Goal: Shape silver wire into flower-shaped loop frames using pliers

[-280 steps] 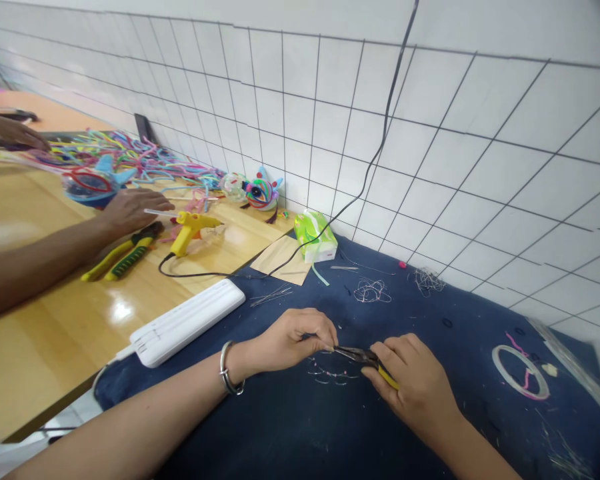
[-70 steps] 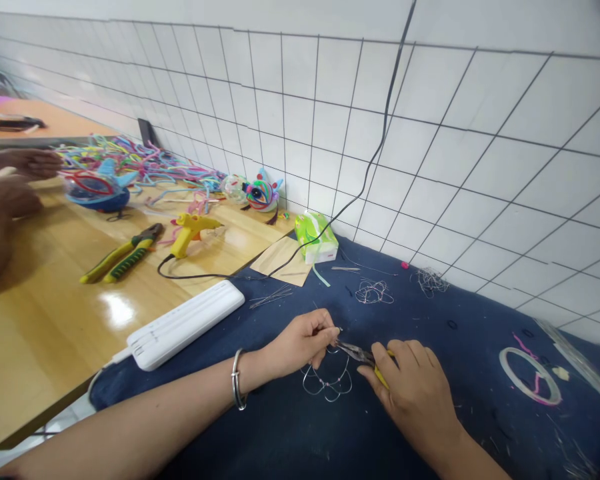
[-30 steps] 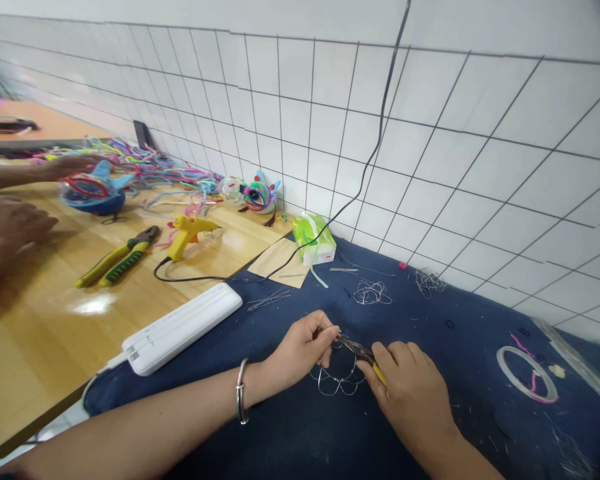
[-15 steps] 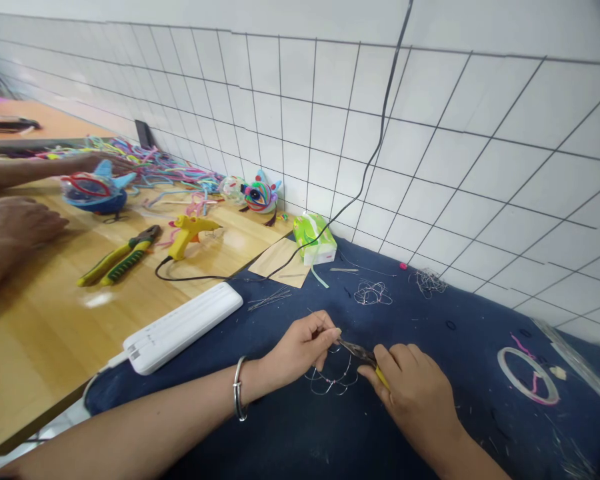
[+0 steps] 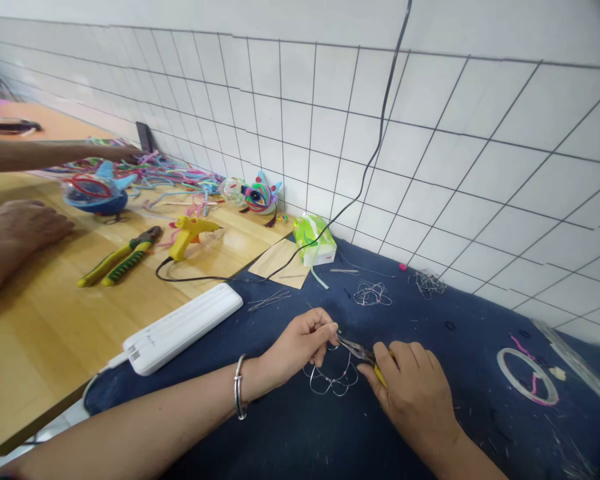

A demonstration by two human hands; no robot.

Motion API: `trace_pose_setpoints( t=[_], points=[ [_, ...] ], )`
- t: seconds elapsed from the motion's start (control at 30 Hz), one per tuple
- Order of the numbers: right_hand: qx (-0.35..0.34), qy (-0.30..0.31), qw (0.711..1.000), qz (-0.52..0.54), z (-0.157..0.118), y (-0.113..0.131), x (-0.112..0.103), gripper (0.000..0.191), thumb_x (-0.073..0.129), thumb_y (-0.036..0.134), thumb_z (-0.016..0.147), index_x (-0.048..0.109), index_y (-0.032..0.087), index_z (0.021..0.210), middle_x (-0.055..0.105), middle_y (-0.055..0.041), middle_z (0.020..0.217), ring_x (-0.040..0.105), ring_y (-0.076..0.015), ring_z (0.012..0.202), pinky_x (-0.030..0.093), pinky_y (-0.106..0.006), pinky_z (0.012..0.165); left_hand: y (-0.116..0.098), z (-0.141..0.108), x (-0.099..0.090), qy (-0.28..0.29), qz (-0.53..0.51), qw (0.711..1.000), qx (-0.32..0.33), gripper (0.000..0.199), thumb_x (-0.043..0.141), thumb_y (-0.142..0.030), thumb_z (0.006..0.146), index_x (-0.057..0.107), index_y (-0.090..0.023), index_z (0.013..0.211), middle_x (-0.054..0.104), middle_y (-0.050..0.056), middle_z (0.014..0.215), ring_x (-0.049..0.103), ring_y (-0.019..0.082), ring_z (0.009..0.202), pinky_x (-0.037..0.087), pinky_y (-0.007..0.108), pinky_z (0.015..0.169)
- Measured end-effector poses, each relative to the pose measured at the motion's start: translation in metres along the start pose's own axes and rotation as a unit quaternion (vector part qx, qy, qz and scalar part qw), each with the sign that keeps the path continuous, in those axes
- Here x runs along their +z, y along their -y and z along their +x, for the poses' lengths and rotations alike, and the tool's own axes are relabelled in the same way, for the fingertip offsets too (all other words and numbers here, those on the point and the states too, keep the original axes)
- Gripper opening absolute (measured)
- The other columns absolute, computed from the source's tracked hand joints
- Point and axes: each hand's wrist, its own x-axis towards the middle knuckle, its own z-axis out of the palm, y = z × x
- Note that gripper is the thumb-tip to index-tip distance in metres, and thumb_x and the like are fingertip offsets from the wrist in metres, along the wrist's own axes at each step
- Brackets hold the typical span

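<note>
Head view. Item: looped wire piece with pink beads (image 5: 332, 382), below and between the hands, over dark blue cloth (image 5: 280, 440). Left hand (image 5: 303, 343): fingertips narrowed to a pinch on its upper part. Right hand (image 5: 415, 390): fingers wrapped round the needle-nose pliers (image 5: 359, 350), tips beside that pinch.

Hazards, as judged: thin wire may bend or kink if the pliers squeeze or twist hard; beads may shift if it tilts; the tips (very near skin) may nip a finger if they slip.

Count: held pliers, one; green-and-yellow pliers (image 5: 123, 258), one; glue gun (image 5: 184, 239), one; power strip (image 5: 185, 328), one; tissue pack (image 5: 313, 239), one; beaded wire coil (image 5: 373, 293), one; wire tangle (image 5: 430, 282), one; co-worker's hands (image 5: 27, 227), two; beads, too small to count.
</note>
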Motion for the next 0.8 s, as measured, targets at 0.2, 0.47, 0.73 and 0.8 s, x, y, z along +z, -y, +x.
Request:
trace_pose_setpoints(
  t=[0.2, 0.47, 0.73, 0.8],
  points=[
    [-0.011, -0.013, 1.0, 0.01, -0.0004, -0.0014, 0.0003, 0.024, 0.05, 0.039, 0.084, 0.06, 0.019, 0.094, 0.052, -0.0047, 0.074, 0.041, -0.0168, 0.069, 0.027, -0.032, 0.064, 0.0009, -0.0004, -0.0014, -0.001, 0.018, 1.0, 0.002, 0.028, 0.047, -0.042, 0.084, 0.046, -0.014, 0.079, 0.058, -0.001, 0.072, 0.038, 0.001, 0.037, 0.025, 0.015, 0.037],
    [0.012, 0.006, 0.999, 0.03, -0.0019, -0.0025, 0.0044, 0.026, 0.051, 0.039, 0.083, 0.061, 0.018, 0.095, 0.054, -0.0063, 0.077, 0.042, -0.0181, 0.072, 0.028, -0.032, 0.066, 0.0018, -0.0008, -0.0025, 0.01, 0.008, 1.0, -0.008, 0.027, 0.047, -0.042, 0.084, 0.045, -0.016, 0.082, 0.053, -0.005, 0.066, 0.039, 0.0, 0.032, 0.021, 0.014, 0.032],
    [0.017, 0.015, 0.999, 0.044, -0.0018, -0.0017, 0.0046, 0.027, 0.049, 0.04, 0.084, 0.061, 0.018, 0.094, 0.054, -0.0062, 0.078, 0.042, -0.0178, 0.071, 0.028, -0.032, 0.065, 0.0015, -0.0015, -0.0024, 0.015, 0.015, 1.0, 0.001, 0.026, 0.045, -0.042, 0.086, 0.044, -0.016, 0.083, 0.052, -0.006, 0.059, 0.039, 0.001, 0.031, 0.022, 0.012, 0.031],
    [0.021, 0.015, 0.998, 0.051, -0.0017, -0.0017, 0.0046, 0.027, 0.048, 0.04, 0.084, 0.061, 0.018, 0.095, 0.053, -0.0064, 0.079, 0.042, -0.0179, 0.072, 0.029, -0.032, 0.066, 0.0011, -0.002, -0.002, 0.014, 0.021, 1.0, 0.004, 0.026, 0.045, -0.042, 0.086, 0.044, -0.016, 0.084, 0.053, -0.006, 0.058, 0.038, 0.001, 0.031, 0.022, 0.012, 0.031]
  ],
)
